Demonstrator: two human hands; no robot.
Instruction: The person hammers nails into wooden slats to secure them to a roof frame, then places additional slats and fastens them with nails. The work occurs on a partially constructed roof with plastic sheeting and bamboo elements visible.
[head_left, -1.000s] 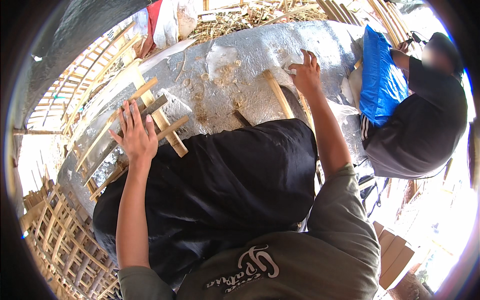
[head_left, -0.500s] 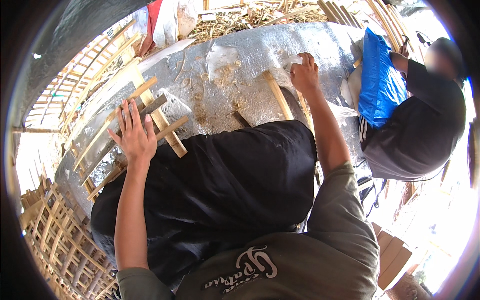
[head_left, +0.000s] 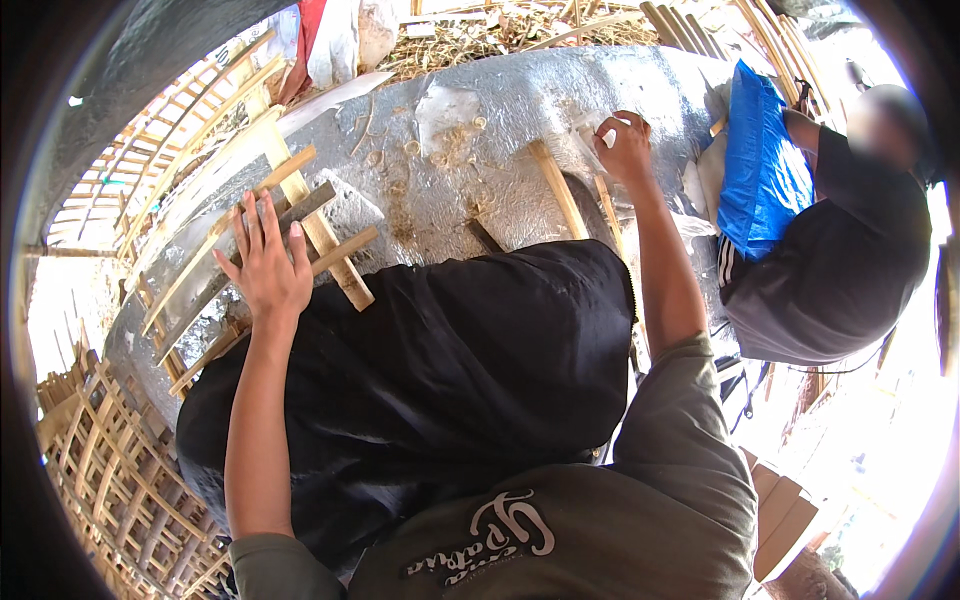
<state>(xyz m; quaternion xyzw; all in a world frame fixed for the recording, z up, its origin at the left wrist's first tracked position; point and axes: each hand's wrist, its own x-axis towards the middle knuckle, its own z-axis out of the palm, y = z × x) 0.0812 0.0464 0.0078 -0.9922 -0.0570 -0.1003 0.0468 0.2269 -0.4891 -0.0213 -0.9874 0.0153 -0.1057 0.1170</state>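
My left hand [head_left: 270,265] lies open with fingers spread over a small frame of crossed wooden strips [head_left: 320,230]; its fingertips rest on the strips. My right hand [head_left: 625,150] is out to the far right over the grey sheet [head_left: 500,110], fingers curled. A small white spot shows at its fingers, too small to name. Beside it on the sheet is a piece of clear plastic [head_left: 585,140]. Closer to my knees, a wooden stick [head_left: 557,190] lies by a dark curved object [head_left: 588,205] and a thinner strip [head_left: 608,212].
At the right a person in dark clothes [head_left: 830,270] sits with a blue bag [head_left: 760,160]. Woven bamboo lattice [head_left: 130,480] stands at lower left. Wood scraps and shavings [head_left: 490,40] lie beyond the sheet. Cardboard [head_left: 785,510] is at lower right.
My right hand has shifted slightly right and down, and its fingers have curled differently. My left hand remains on the wooden frame.
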